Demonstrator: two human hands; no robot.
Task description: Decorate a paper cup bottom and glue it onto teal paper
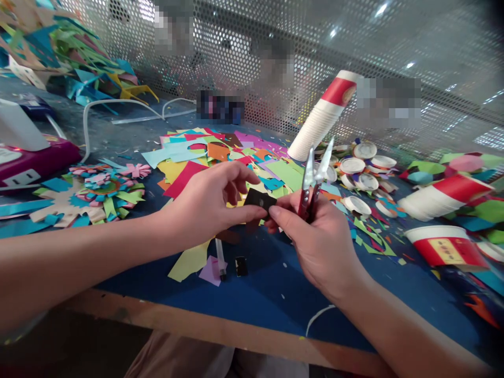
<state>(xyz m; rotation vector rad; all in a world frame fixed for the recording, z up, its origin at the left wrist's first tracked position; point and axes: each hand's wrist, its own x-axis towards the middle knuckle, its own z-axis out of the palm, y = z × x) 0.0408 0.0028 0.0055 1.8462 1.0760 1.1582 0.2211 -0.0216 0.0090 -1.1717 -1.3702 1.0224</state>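
The left hand (205, 202) is showing bare, with slender fingers (233, 170) and a left thumb (246, 213) tapering toward its tip. Behind that hand, a bare left wrist (167, 227) is leading into the left forearm (90, 257), which is broadening smoothly away from it. The right hand (325, 239) is likewise showing bare, its right thumb (291, 221) carrying a short nail (273, 211). Behind this hand, a bare right wrist (352, 289) is running into the right forearm (409, 320), widening evenly. Below both hands, loose trousers (181, 354) are showing a muted greyish beige and creasing in soft folds; shade is dulling them, so their exact colour is staying uncertain.
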